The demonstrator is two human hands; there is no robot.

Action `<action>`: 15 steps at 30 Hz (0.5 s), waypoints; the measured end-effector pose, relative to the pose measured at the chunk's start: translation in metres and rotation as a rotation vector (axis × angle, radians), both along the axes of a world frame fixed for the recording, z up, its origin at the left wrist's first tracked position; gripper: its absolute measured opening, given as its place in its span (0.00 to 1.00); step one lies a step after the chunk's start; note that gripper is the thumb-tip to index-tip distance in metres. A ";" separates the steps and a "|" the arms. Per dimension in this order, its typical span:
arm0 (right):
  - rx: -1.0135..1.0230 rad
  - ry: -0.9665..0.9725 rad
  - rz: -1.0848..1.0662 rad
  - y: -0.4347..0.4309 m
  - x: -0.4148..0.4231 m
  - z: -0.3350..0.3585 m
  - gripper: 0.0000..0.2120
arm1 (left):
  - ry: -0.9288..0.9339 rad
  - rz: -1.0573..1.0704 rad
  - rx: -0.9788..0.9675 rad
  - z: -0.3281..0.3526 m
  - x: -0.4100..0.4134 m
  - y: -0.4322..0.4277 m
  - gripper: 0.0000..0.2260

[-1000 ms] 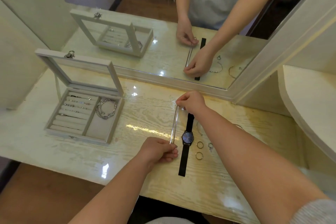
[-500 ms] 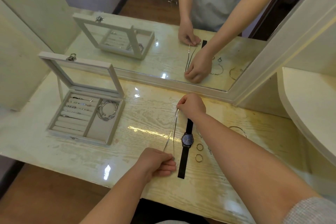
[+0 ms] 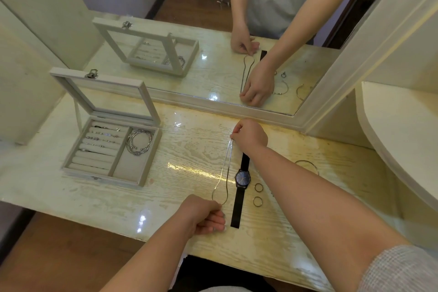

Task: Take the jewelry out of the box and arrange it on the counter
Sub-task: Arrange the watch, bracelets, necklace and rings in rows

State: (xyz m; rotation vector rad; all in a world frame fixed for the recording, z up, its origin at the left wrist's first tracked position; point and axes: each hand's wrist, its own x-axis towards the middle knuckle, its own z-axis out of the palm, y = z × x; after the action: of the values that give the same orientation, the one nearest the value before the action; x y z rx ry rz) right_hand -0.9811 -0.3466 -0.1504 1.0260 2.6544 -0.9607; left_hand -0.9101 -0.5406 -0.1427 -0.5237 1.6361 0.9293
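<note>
Tangling is risked if the necklace (image 3: 224, 170), pinched at both ends by the fingers (image 3: 214, 220) of the left hand (image 3: 202, 214) and right hand (image 3: 250, 135), is dropped slack against the watch (image 3: 242, 179)

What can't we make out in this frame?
Head view only:
1. Ends of the necklace: covered by the right hand and left hand pinching it.
2. The bangle: partly behind the right forearm.
3. The small pieces on the jewelry box rolls: too small to identify.
4. The watch dial: too small to read.
</note>
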 end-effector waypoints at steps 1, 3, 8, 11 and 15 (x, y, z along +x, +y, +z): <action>0.002 0.003 -0.002 0.000 0.000 0.000 0.06 | 0.002 -0.004 -0.002 0.000 0.000 0.000 0.11; 0.002 0.009 -0.008 0.000 0.000 0.000 0.07 | 0.009 -0.012 -0.001 0.001 0.000 0.001 0.11; -0.007 0.028 -0.001 0.001 0.002 -0.002 0.06 | 0.021 -0.018 0.006 0.002 0.001 -0.001 0.11; -0.011 0.036 -0.008 0.001 0.002 -0.003 0.03 | 0.024 -0.009 0.017 0.003 0.000 -0.003 0.13; -0.084 0.106 -0.064 0.002 0.007 0.004 0.06 | 0.077 0.065 0.044 0.007 -0.004 -0.008 0.15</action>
State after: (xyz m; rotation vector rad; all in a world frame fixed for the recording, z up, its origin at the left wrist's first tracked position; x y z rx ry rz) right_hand -0.9740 -0.3445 -0.1468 1.0757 2.6537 -1.1602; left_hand -0.9137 -0.5486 -0.1354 -0.5191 1.6724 1.0428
